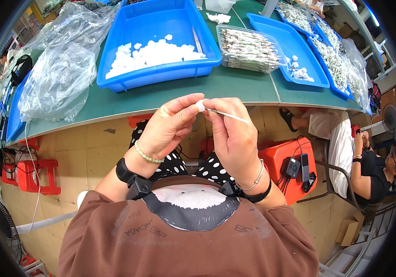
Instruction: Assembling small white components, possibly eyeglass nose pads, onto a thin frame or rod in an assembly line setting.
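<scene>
The green worktable (235,87) fills the upper half of the view, and we sit at its near edge with our hands lifted above our lap. On the table, straight in front of us, stands a big blue tray (115,51) with a heap of small white pieces (154,53); we judge it is placed there so the pieces are in easy reach. To its left lie crumpled clear plastic bags (59,69). To its right we see a clear box (249,48) packed with thin sticks, and further right a flat blue tray (299,46) with a few finished-looking white parts.

Under the table there are red stools (36,177), and on one red stool (283,161) at our right some dark devices with cables rest. Another person sits at the right rim.

Our left hand (168,129) is closed at the fingertips, thumb and forefinger pinching one small white piece (200,105). Our right hand (232,134) is also closed, gripping a thin white stick (230,114) between thumb and fingers; its end meets the white piece. Both hands are held close together and touching, probably to keep the small parts steady and near our eyes. The piece is thus in the air, between the two hands, just before the table edge.
</scene>
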Demonstrator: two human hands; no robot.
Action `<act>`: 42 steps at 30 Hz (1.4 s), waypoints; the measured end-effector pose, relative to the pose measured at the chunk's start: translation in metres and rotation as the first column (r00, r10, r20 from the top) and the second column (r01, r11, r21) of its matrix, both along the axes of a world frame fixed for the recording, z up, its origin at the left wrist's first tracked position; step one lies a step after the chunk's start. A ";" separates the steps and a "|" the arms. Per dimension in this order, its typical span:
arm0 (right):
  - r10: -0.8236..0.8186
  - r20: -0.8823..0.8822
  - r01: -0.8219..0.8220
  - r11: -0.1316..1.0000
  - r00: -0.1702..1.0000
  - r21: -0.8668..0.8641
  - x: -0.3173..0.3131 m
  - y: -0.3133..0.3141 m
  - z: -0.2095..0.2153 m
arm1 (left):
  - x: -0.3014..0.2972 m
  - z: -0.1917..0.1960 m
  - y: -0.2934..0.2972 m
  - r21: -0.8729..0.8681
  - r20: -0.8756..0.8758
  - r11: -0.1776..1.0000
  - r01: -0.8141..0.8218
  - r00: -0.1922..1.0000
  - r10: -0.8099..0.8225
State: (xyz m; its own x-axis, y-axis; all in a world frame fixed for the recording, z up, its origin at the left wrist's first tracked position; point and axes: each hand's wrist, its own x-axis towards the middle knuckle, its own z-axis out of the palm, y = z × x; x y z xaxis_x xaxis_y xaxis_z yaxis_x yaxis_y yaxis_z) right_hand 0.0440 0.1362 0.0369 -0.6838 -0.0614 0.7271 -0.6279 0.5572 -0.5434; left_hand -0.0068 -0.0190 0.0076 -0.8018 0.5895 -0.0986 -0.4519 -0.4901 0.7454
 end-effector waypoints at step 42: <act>0.654 0.063 -0.288 0.416 0.754 -0.863 -0.010 0.014 -0.022 | 0.001 0.012 0.004 0.002 -0.507 0.978 -0.207 0.843 0.180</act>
State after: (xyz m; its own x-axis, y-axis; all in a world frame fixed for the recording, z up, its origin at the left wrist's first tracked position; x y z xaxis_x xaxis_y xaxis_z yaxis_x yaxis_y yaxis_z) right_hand 0.0337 0.1498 0.0150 -0.9272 -0.0129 0.3744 -0.3130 -0.5227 -0.7930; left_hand -0.0060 -0.0153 0.0197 -0.8469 0.4224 0.3230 0.0910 -0.4833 0.8707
